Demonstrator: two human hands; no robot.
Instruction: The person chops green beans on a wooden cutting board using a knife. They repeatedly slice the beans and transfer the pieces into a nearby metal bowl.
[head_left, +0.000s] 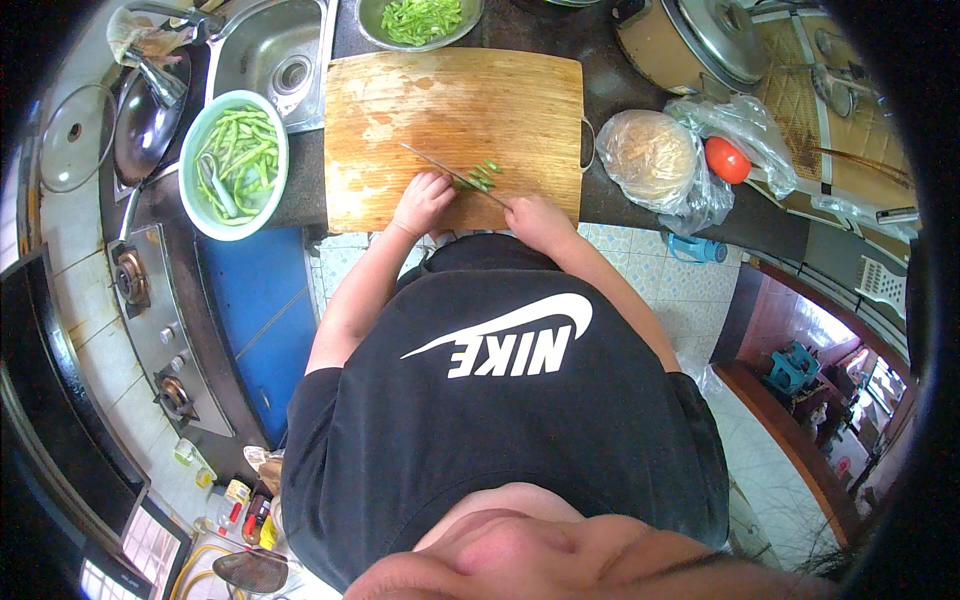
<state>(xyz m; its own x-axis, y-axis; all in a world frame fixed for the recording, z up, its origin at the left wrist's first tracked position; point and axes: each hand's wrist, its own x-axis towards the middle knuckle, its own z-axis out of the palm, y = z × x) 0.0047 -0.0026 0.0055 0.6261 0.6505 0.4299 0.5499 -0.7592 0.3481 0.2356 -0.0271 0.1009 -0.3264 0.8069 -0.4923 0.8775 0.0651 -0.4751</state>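
Note:
A kitchen knife (442, 166) lies slantwise over a wooden cutting board (450, 97), seen almost edge-on. My right hand (540, 223) grips its handle near the board's front edge. Left of the blade, my left hand (426, 201) is on the board with curled fingers, its fingertips close to the knife. A bit of green bean (458, 182) shows at those fingertips; the rest is hidden under the hand. Several slanted cut green bean pieces (484, 174) lie just right of the blade.
A metal bowl (362, 24) of cut beans stands behind the board. Left are a pale green basin (187, 172) of whole beans and a sink (255, 30). Right are a plastic-wrapped round item (649, 157), a tomato (727, 160) and a lidded pot (652, 41). A gas stove (165, 315) is further left.

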